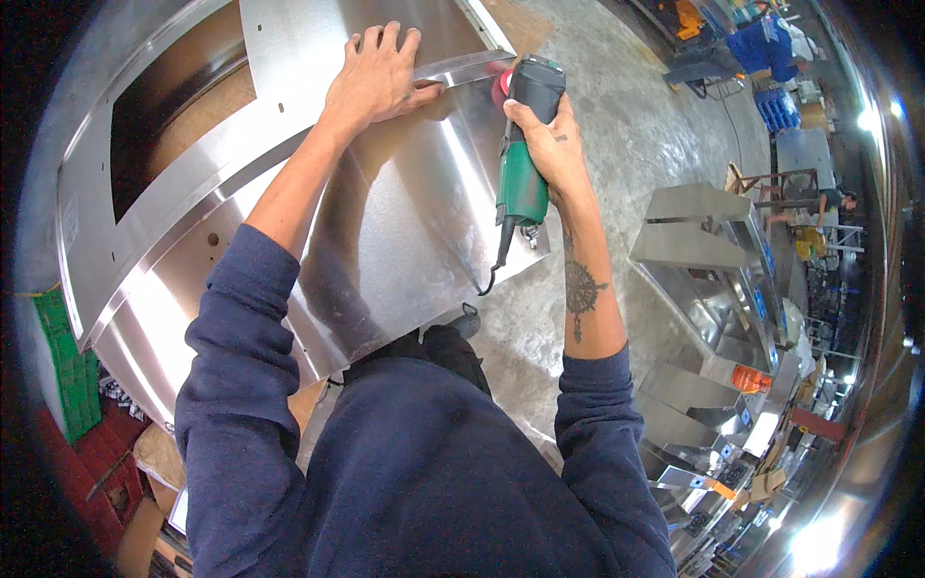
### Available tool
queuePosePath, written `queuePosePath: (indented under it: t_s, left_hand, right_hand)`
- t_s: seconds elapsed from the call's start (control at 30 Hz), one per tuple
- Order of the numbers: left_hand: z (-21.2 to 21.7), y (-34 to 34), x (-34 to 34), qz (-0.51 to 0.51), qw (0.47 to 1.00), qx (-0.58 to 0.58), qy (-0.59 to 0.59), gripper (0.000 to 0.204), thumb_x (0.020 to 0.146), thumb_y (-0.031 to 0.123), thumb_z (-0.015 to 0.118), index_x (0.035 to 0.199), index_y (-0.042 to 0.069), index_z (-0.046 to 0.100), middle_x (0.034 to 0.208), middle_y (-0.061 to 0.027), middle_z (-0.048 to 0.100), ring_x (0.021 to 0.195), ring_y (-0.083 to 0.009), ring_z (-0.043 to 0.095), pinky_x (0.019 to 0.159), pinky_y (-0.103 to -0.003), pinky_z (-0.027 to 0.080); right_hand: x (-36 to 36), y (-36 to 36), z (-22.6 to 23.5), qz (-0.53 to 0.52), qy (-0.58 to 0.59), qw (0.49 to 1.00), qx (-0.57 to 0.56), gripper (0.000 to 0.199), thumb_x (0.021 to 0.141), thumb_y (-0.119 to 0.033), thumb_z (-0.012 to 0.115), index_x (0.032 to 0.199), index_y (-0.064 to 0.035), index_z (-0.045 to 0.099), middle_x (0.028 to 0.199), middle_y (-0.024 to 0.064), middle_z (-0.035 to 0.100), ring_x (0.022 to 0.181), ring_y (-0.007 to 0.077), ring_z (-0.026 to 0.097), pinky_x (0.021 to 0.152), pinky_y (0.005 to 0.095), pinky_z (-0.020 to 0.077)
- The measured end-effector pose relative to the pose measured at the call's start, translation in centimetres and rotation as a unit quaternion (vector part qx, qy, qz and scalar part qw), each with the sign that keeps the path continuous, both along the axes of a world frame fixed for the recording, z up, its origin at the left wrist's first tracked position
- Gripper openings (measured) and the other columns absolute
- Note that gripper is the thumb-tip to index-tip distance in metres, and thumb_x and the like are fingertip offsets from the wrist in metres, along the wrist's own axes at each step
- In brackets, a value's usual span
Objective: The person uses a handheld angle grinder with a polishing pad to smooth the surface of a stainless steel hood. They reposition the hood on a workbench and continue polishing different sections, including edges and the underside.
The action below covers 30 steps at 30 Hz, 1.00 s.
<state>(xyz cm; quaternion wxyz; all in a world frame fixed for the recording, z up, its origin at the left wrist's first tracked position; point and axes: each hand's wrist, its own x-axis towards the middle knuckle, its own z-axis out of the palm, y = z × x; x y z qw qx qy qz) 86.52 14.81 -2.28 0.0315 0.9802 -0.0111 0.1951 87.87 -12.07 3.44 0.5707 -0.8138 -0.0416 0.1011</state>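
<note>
A large sheet-metal housing of shiny steel, with a rectangular opening, lies before me. My left hand rests on its folded rim, fingers spread and thumb stretched along the edge. To the right, my right hand is wrapped round a green and black angle grinder. The grinder's red disc is at the right end of the rim; whether it touches the metal I cannot tell. A black cord runs from the tool's lower end down over the metal.
Bent steel parts stand on the concrete floor to the right, with more metal pieces nearer me. A green crate is at the far left. Other people are in the background at the upper right and right.
</note>
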Motion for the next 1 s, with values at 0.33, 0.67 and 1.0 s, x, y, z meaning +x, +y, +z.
queuePosePath:
  t_s: [0.33, 0.67, 1.0]
  left_hand:
    - [-0.2, 0.5, 0.8, -0.003, 1.000, 0.007, -0.021, 0.094, 0.092, 0.068, 0.076, 0.154, 0.001, 0.056, 0.154, -0.0290, 0.055, 0.145, -0.0462, 0.051, 0.123, -0.067, 0.039]
    - [-0.2, 0.8, 1.0, 0.006, 1.000, 0.022, -0.004, 0.095, 0.094, 0.071, 0.073, 0.156, 0.001, 0.056, 0.157, -0.0298, 0.053, 0.146, -0.0479, 0.050, 0.122, -0.067, 0.038]
    - [0.6, 0.9, 0.8, 0.005, 0.999, 0.020, 0.026, 0.095, 0.097, 0.074, 0.066, 0.157, 0.001, 0.052, 0.158, -0.0289, 0.052, 0.148, -0.0482, 0.048, 0.123, -0.066, 0.038]
  right_hand:
    - [1.2, 0.2, -1.6, -0.001, -0.034, 0.999, -0.021, 0.076, 0.091, -0.031, 0.083, 0.153, -0.0013, 0.050, 0.111, 0.0140, 0.070, 0.079, 0.0193, 0.070, 0.065, 0.0360, 0.0598]
    - [0.1, -0.6, -0.9, -0.010, 0.011, 1.000, -0.026, 0.081, 0.089, -0.033, 0.082, 0.151, 0.0052, 0.046, 0.120, 0.0233, 0.073, 0.101, 0.0333, 0.075, 0.085, 0.0434, 0.0611]
    - [-1.6, -1.9, -2.0, -0.018, 0.016, 1.000, -0.019, 0.079, 0.090, -0.034, 0.081, 0.151, 0.0022, 0.047, 0.123, 0.0242, 0.072, 0.101, 0.0336, 0.076, 0.086, 0.0438, 0.0608]
